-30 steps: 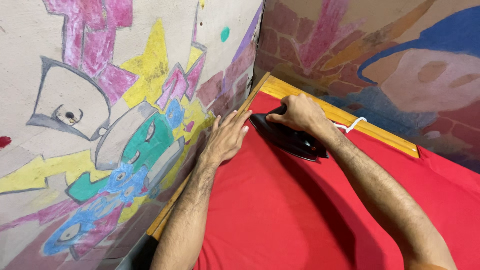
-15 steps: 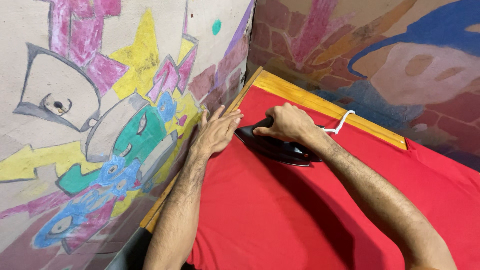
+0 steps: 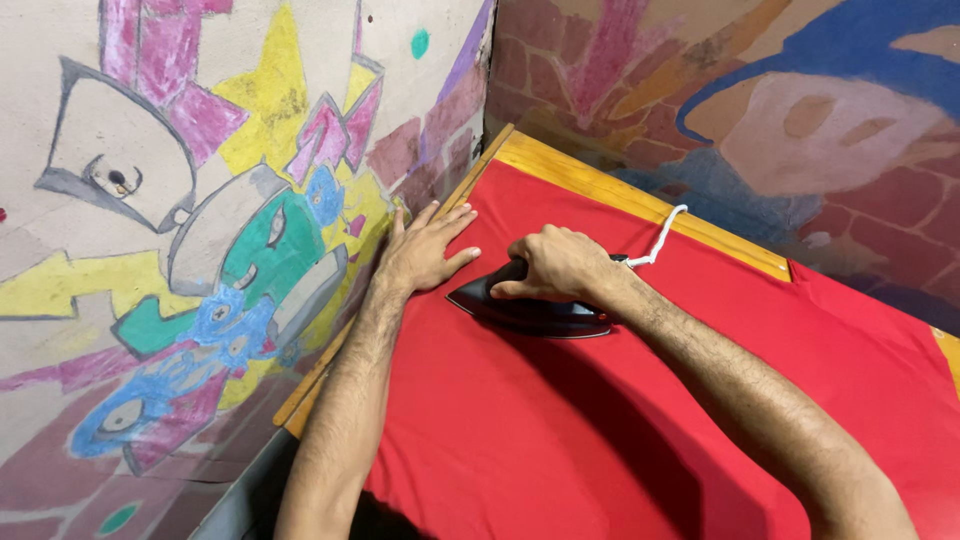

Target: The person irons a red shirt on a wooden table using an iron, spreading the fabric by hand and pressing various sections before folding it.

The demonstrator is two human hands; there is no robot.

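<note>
Fingers (image 3: 545, 262) of the right hand (image 3: 555, 265) curl tight around the handle of the black iron (image 3: 525, 312), thumb tucked along the near side, a full closed grip with the handle hidden under the knuckles. The iron sits flat on the red cloth (image 3: 600, 430), nose pointing left toward the wall, near the far left corner of the board. Just beside that nose, the left hand (image 3: 425, 252) lies palm down, fingers spread wide and flat, holding nothing, simply pressing the cloth at its left edge. Nose and fingertips are close but apart.

To do this pass well, I'd judge the flat hand should keep the cloth taut while staying clear of the hot nose, and the iron should travel level, soleplate fully down, so no crease gets pressed in.

A white cord (image 3: 662, 232) runs from the back of the iron over the wooden board edge (image 3: 620, 190); it wants slack so it doesn't drag. Around it all, a painted wall (image 3: 200, 200) with bright cartoon shapes stands to the left and behind.
</note>
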